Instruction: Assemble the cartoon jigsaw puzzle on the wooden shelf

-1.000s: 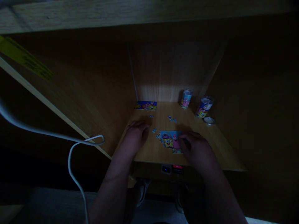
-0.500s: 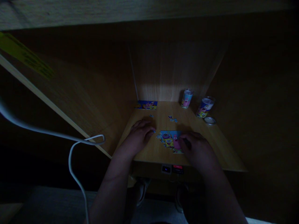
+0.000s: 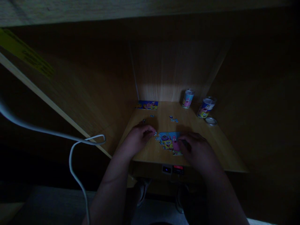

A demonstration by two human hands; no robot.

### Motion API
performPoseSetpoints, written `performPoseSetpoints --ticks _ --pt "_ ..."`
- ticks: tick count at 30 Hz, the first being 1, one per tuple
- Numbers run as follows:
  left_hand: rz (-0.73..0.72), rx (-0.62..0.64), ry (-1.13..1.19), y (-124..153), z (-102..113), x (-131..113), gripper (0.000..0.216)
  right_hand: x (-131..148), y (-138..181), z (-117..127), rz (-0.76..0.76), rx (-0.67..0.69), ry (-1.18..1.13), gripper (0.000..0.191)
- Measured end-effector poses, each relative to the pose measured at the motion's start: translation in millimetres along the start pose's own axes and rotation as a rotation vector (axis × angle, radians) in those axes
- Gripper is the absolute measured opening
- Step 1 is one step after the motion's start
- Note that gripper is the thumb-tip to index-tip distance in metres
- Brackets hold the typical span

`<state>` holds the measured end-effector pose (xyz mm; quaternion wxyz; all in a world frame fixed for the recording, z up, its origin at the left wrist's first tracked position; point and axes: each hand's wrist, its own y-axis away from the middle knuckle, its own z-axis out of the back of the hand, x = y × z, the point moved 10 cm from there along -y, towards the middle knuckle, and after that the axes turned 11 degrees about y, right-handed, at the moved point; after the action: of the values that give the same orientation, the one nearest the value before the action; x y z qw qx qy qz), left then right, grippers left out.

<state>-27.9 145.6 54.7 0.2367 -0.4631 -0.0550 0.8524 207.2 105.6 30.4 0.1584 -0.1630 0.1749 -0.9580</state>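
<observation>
Jigsaw puzzle (image 3: 169, 142), partly assembled, lies flat on the desk (image 3: 161, 109) near the front edge, roughly centered, showing cartoon characters. Left hand (image 3: 139, 140) is beside its left edge, fingers curled and loosely together, fingertips (image 3: 152, 131) at the small loose pieces there; too dark to tell if pinching one. Right hand (image 3: 195, 150) is over the puzzle's right side, fingers curved down on it, partly covering the pink figure; cannot tell if it holds a piece. More loose pieces (image 3: 173, 119) sit further back on the desk. Picture card (image 3: 147, 105) lies at the back left. Two printed tins (image 3: 187, 98) stand at the back right, lid (image 3: 211, 121) lying flat just beside the nearer one. White cable (image 3: 72, 156) hangs left of the desk.
</observation>
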Motion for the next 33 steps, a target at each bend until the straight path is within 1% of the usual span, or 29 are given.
performPoseSetpoints --ticks 5,10,16,25,33 --pt "0.000 0.028 0.033 -1 -4 -1 0.014 1 0 -1 0.000 0.019 -0.002 0.017" --pt "-0.007 0.020 0.041 -1 -6 -3 0.012 1 0 -1 0.000 0.011 -0.006 0.017" --pt "-0.048 0.020 0.001 -1 -8 -7 0.015 3 -1 -1 0.006 0.022 -0.004 0.017" --pt "-0.034 0.050 0.003 0 -9 -1 0.016 4 0 0 0.010 0.019 -0.010 0.017" --pt "-0.061 0.074 -0.004 1 -12 -5 0.017 3 -1 -1 0.007 0.029 -0.017 0.017"
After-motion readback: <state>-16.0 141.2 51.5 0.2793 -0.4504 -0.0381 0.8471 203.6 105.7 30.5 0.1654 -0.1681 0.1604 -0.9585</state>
